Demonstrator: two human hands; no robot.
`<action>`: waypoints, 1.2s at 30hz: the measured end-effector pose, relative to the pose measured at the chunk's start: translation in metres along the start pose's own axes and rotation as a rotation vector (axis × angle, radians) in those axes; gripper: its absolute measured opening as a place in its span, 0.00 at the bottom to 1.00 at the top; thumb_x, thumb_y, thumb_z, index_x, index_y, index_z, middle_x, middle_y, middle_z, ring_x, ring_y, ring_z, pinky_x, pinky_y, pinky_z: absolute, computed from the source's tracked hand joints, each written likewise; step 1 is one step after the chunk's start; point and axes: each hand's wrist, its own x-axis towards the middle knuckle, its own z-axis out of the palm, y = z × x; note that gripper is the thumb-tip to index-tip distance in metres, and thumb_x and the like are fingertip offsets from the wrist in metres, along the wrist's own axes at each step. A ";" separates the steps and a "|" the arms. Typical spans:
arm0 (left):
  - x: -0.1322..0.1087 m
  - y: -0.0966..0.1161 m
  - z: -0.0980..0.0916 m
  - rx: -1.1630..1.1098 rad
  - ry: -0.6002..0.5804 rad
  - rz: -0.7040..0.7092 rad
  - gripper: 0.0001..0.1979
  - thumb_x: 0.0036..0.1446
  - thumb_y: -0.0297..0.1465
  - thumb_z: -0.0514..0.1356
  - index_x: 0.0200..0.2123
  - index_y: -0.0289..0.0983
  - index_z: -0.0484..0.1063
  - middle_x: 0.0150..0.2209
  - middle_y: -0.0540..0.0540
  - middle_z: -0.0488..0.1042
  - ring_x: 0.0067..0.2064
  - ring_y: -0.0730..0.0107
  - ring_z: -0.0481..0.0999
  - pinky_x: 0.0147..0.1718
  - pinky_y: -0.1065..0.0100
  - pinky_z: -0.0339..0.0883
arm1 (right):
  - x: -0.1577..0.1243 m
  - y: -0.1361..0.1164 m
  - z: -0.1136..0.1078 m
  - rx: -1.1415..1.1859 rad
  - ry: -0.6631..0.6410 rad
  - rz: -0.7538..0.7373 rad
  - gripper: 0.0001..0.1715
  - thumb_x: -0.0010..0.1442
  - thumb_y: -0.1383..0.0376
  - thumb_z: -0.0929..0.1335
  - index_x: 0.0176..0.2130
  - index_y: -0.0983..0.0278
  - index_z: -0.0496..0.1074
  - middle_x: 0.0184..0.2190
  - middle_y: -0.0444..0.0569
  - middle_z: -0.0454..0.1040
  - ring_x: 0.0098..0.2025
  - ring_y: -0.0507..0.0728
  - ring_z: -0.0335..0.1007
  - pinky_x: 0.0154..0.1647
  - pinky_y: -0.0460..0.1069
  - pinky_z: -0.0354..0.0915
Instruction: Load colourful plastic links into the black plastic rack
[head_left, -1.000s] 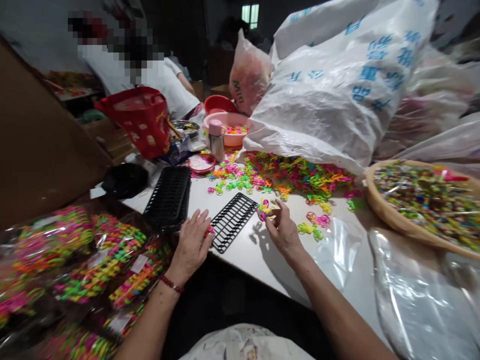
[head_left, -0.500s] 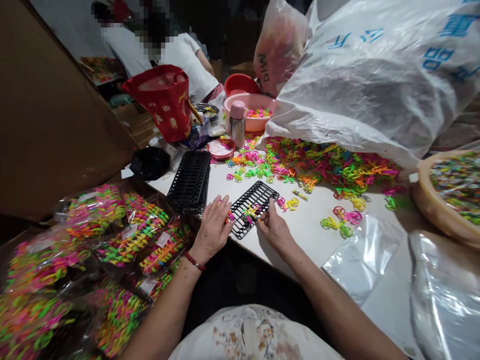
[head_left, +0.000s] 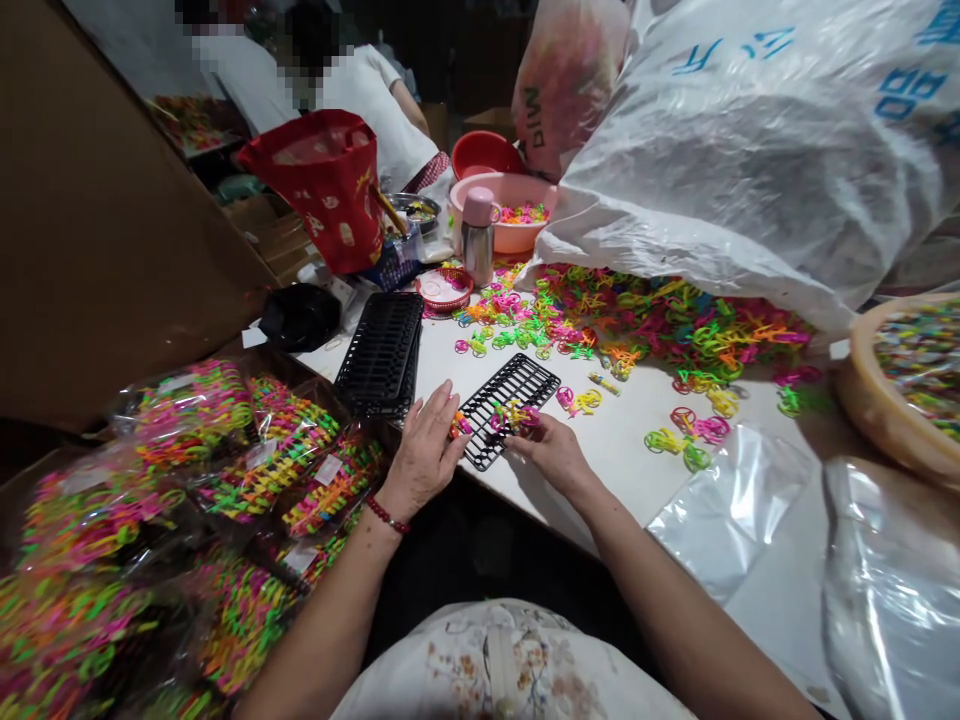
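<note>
A dim workroom, a white table (head_left: 444, 362), and the right grip (head_left: 556, 462) is pinching a multicoloured plastic toy (head_left: 519, 416) by its end, low over the black rack (head_left: 519, 376), perhaps to keep the rest clear of the fingers. Across from it, the left grip (head_left: 421, 455) lies loosely spread at the rack's edge, probably steadying it; whether it clasps the orange-pink piece (head_left: 460, 426) there, one can't tell. Loose toys (head_left: 675, 325) spread beyond the right grip, likely for easy reach.

Rack (head_left: 517, 386) on table (head_left: 611, 455); rack stack (head_left: 381, 348) left, toy pile (head_left: 675, 325) behind, basin (head_left: 862, 375) far right.
</note>
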 end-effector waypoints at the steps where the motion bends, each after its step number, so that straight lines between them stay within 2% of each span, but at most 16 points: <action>1: 0.000 0.000 0.000 -0.010 0.001 -0.002 0.29 0.64 0.32 0.53 0.66 0.36 0.49 0.67 0.33 0.54 0.69 0.59 0.52 0.64 0.50 0.49 | 0.002 -0.002 0.001 0.060 -0.026 0.015 0.19 0.47 0.57 0.73 0.37 0.64 0.72 0.27 0.43 0.73 0.29 0.53 0.67 0.33 0.48 0.64; 4: 0.000 0.000 0.000 -0.035 0.005 -0.004 0.31 0.64 0.32 0.53 0.67 0.37 0.46 0.67 0.34 0.54 0.69 0.59 0.51 0.64 0.50 0.50 | 0.010 -0.007 0.008 0.128 -0.050 0.033 0.16 0.46 0.56 0.74 0.31 0.63 0.71 0.25 0.41 0.71 0.28 0.52 0.66 0.32 0.48 0.64; 9: -0.001 0.001 -0.001 -0.030 -0.015 -0.009 0.32 0.64 0.32 0.53 0.68 0.37 0.44 0.68 0.34 0.52 0.69 0.59 0.50 0.64 0.50 0.49 | 0.034 -0.012 0.036 0.242 -0.164 -0.019 0.13 0.49 0.58 0.71 0.34 0.61 0.69 0.25 0.39 0.70 0.28 0.53 0.69 0.32 0.48 0.66; 11: -0.001 0.001 -0.002 -0.017 -0.028 -0.014 0.33 0.64 0.33 0.53 0.68 0.37 0.43 0.68 0.34 0.51 0.69 0.59 0.50 0.64 0.50 0.48 | 0.043 -0.015 0.047 0.193 -0.160 -0.041 0.10 0.50 0.59 0.70 0.32 0.61 0.69 0.23 0.39 0.69 0.27 0.53 0.67 0.30 0.47 0.64; 14: 0.000 0.000 -0.002 -0.001 -0.042 -0.010 0.33 0.64 0.33 0.52 0.68 0.36 0.41 0.68 0.34 0.50 0.69 0.59 0.49 0.65 0.50 0.47 | 0.051 -0.021 0.055 -0.011 -0.137 -0.142 0.07 0.52 0.61 0.69 0.28 0.62 0.68 0.23 0.40 0.68 0.27 0.51 0.64 0.30 0.45 0.60; 20: 0.001 -0.001 -0.002 0.021 -0.064 -0.004 0.34 0.65 0.34 0.52 0.69 0.35 0.40 0.68 0.33 0.49 0.70 0.59 0.48 0.65 0.50 0.45 | 0.053 -0.032 0.048 -0.366 -0.233 -0.373 0.04 0.56 0.68 0.65 0.30 0.63 0.69 0.26 0.43 0.71 0.28 0.51 0.64 0.31 0.45 0.57; 26: 0.004 -0.002 -0.007 0.062 -0.079 0.007 0.35 0.65 0.35 0.52 0.69 0.36 0.39 0.68 0.34 0.52 0.69 0.59 0.50 0.65 0.50 0.42 | 0.061 -0.039 0.041 -0.596 -0.371 -0.410 0.08 0.53 0.73 0.65 0.33 0.63 0.72 0.29 0.45 0.74 0.31 0.53 0.66 0.32 0.44 0.58; 30: 0.011 -0.001 -0.015 0.091 -0.117 -0.007 0.33 0.65 0.36 0.51 0.68 0.38 0.43 0.68 0.36 0.52 0.69 0.58 0.51 0.65 0.51 0.41 | 0.069 -0.040 0.041 -0.636 -0.381 -0.427 0.07 0.52 0.74 0.66 0.32 0.65 0.72 0.31 0.48 0.72 0.31 0.53 0.65 0.33 0.45 0.57; 33: 0.016 0.000 -0.019 0.078 -0.172 -0.025 0.31 0.65 0.36 0.52 0.68 0.38 0.47 0.68 0.36 0.53 0.68 0.57 0.54 0.64 0.51 0.44 | 0.070 -0.037 0.041 -0.573 -0.365 -0.483 0.06 0.54 0.73 0.66 0.33 0.65 0.71 0.36 0.49 0.70 0.34 0.53 0.65 0.35 0.45 0.59; 36: 0.017 -0.002 -0.018 0.039 -0.187 -0.029 0.32 0.64 0.35 0.52 0.68 0.36 0.45 0.67 0.36 0.55 0.67 0.59 0.55 0.63 0.52 0.46 | 0.067 -0.033 0.041 -0.511 -0.349 -0.478 0.05 0.57 0.71 0.65 0.34 0.65 0.71 0.34 0.47 0.71 0.35 0.53 0.66 0.37 0.45 0.60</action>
